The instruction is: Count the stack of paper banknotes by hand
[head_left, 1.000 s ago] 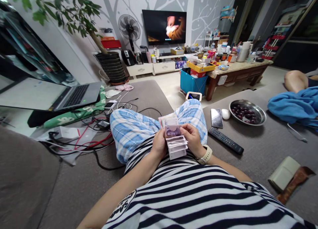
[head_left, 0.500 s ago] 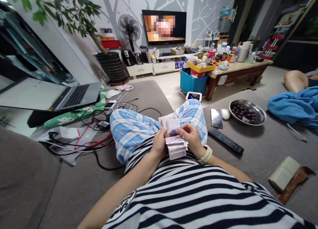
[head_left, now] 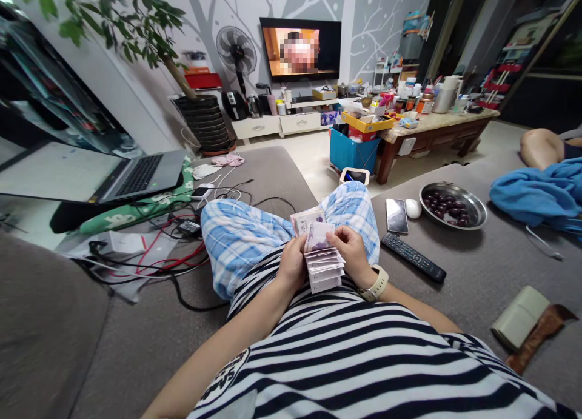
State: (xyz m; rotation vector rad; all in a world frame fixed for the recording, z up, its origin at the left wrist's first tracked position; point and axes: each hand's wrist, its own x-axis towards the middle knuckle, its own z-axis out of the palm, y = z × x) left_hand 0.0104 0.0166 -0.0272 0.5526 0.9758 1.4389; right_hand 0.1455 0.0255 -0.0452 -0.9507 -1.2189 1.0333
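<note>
A stack of purplish banknotes (head_left: 317,234) is between my hands, above my lap. My left hand (head_left: 292,260) is closed on its left edge, thumb on top. My right hand (head_left: 351,249) pinches the right edge of an upper note between thumb and fingers. Below the hands, several notes fan downward in overlapping steps, their lower ends hanging over my striped shirt (head_left: 345,352). The far end of the stack shows a pinkish edge. My palms hide part of the notes. A pale watch (head_left: 376,284) is on my right wrist.
Right of my knee lie a phone (head_left: 397,216), a white mouse (head_left: 413,209), a remote control (head_left: 413,258) and a metal bowl (head_left: 482,216) of dark round fruit. A laptop (head_left: 150,170) and tangled cables (head_left: 175,279) are on the left. Another person's knee (head_left: 539,147) shows at far right.
An upper note has come down toward me, and more notes now overlap in the fan below my hands. My right fingers have shifted slightly; my left hand stays in place.
</note>
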